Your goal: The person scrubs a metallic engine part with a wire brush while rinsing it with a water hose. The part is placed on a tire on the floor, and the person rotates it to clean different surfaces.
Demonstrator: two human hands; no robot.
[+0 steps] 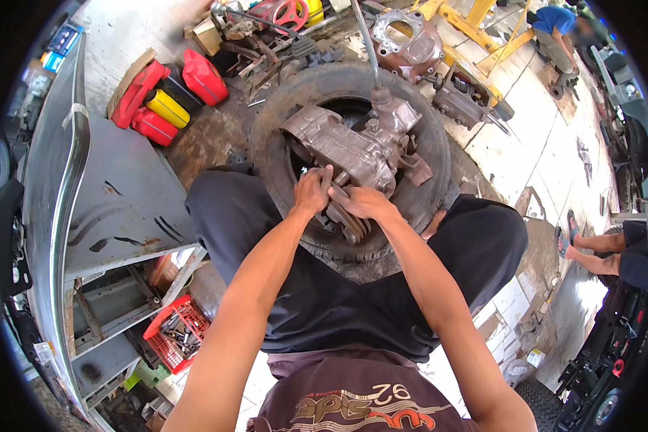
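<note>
A greasy brown-grey gearbox housing (345, 140) lies on top of a large black tyre (428, 173) between my bent knees. From its far end a long lever (369, 43) sticks up. My left hand (312, 190) is closed at the near edge of the housing, its fingers curled against the metal. My right hand (366, 202) lies close beside it, fingers bent over a dark metal part (349, 223) at the near side of the housing. The fingertips of both hands nearly meet. What the left fingers hold, if anything, is hidden.
Red jerrycans (205, 75) and a yellow container (168, 109) stand at the far left. A grey metal cabinet (122, 194) and a red basket (176, 333) of tools are on the left. Another gearbox part (410, 47) lies beyond the tyre. Another person's legs (601, 254) show at right; someone in blue (554, 32) crouches far right.
</note>
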